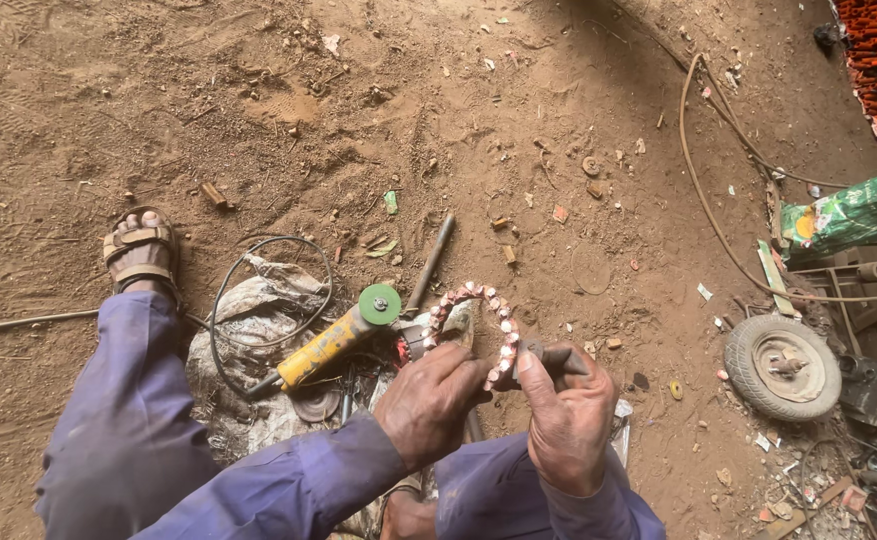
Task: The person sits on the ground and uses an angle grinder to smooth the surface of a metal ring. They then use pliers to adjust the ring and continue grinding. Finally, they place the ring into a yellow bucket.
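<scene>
My left hand [430, 400] and right hand [565, 420] each pinch an end of the curved copper-lugged ring segment [478, 325] above the yellow angle grinder [343, 338]; it seems stiff, weighty, sharp-edged, best gripped at its ends.

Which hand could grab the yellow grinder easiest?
Probably the left hand: the yellow grinder lies just to its left, while the right hand is farther off, pinching the ring of copper coils.

Two hands: left [430, 400], right [568, 420]; one toothed ring [478, 325]; one yellow angle grinder [333, 342]; one small wheel [781, 366]; one sandalled foot [139, 250].
</scene>
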The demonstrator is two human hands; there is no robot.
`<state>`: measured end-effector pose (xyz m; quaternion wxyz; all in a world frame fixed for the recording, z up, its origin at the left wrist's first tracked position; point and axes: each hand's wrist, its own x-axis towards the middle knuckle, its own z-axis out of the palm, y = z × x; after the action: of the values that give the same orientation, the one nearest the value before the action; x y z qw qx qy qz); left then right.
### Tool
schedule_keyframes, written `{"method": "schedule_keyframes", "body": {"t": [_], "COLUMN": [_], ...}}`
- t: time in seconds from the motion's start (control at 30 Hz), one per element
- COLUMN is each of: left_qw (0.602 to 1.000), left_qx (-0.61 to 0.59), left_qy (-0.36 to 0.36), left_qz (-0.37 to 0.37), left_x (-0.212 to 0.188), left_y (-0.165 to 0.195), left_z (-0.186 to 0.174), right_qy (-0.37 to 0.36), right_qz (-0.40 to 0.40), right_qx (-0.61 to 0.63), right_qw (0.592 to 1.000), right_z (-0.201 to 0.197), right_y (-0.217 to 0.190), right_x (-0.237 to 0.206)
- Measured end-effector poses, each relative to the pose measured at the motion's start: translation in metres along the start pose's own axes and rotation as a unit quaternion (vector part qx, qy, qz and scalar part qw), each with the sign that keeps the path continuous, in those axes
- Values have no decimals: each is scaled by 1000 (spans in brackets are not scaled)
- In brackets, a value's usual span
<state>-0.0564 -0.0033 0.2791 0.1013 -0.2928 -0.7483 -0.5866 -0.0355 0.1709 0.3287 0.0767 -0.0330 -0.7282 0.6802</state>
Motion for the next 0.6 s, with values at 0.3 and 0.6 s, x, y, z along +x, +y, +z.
{"method": "schedule_keyframes", "body": {"t": [0.3,0.6], "left_qw": [1000,1000], "left_qx": [3,-12], "left_qy": [-15,5], "left_qz": [9,-7], "left_x": [1,-1], "left_y": [-1,1], "left_z": [1,1], "right_qy": [51,32], "right_qz": [6,49], "right_qx": [38,45], "right_qw": [998,997], "right_z": [3,1], "right_y": [8,12], "right_x": [2,-3]}}
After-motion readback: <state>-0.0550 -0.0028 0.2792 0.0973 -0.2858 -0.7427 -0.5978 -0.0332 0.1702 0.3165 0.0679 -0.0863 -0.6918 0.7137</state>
